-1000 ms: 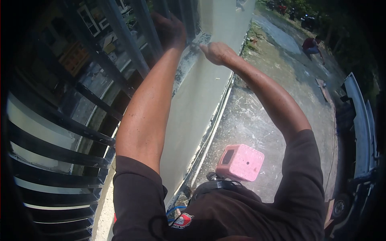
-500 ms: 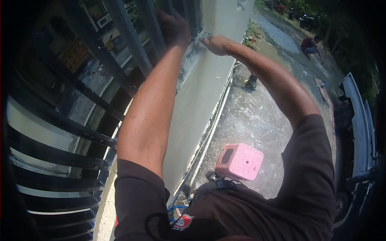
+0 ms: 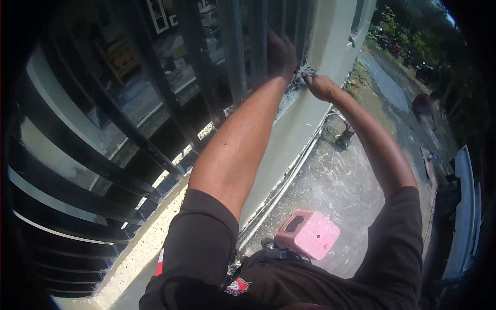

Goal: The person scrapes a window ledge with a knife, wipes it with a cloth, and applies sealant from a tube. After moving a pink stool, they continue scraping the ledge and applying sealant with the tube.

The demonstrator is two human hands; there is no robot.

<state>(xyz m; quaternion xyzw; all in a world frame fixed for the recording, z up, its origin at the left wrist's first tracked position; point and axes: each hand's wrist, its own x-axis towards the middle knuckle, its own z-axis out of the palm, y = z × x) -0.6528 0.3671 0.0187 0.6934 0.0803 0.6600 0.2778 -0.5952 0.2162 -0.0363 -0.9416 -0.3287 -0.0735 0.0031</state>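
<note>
My left hand [image 3: 282,56] is up in the shade against the dark metal bars [image 3: 253,46] of a fence, its fingers mostly hidden among them. My right hand [image 3: 321,87] is closed, with thumb and index finger at the edge of the pale wall [image 3: 297,116]; I cannot tell what is in it. Between both hands lies a patch of rough grey mortar [image 3: 302,77] on the wall top, at the foot of the bars.
A pink plastic stool [image 3: 318,235] stands on the concrete ground [image 3: 336,175] below me. A pipe [image 3: 289,181] runs along the wall's base. Farther off at the right a person [image 3: 423,106] bends low. Long pale panels [image 3: 460,206] stand at the right edge.
The view has shifted, so my hands, the wall and the stool sit farther right or lower in it. Both hands stay at the same spot by the bars.
</note>
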